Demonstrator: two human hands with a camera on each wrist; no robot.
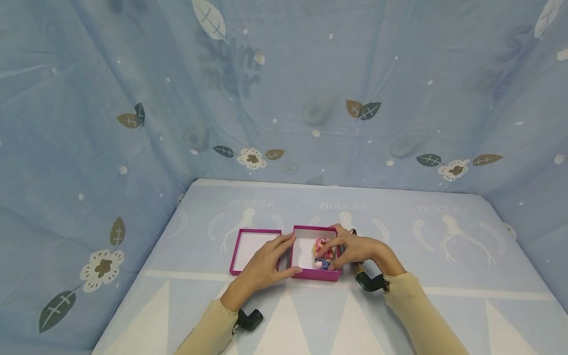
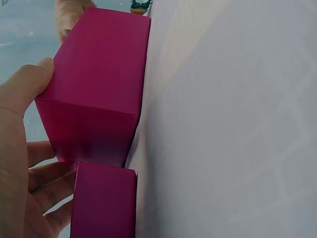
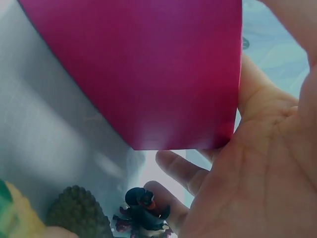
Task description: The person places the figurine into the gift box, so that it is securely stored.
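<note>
A magenta box (image 1: 315, 275) with a white inside stands upright on the table. Inside it, towards the right, lie a pink figurine (image 1: 322, 245) and a blue-and-white figurine (image 1: 320, 264). My left hand (image 1: 264, 264) holds the box at its left side, thumb at the front left corner, fingers along the left wall in the left wrist view. Over the right wall reaches my right hand (image 1: 355, 249); its thumb and index finger pinch at the blue-and-white figurine, close beside the pink one. Its other fingers stay outside that wall.
Left of the box lies a shallow magenta lid (image 1: 239, 252), white side up, partly behind my left hand. Beyond the box's right wall stand a dark bird-like figurine (image 3: 143, 210), a dark green bumpy object (image 3: 79, 213) and a yellow-and-green object (image 3: 17, 210). Patterned blue cloth surrounds the table.
</note>
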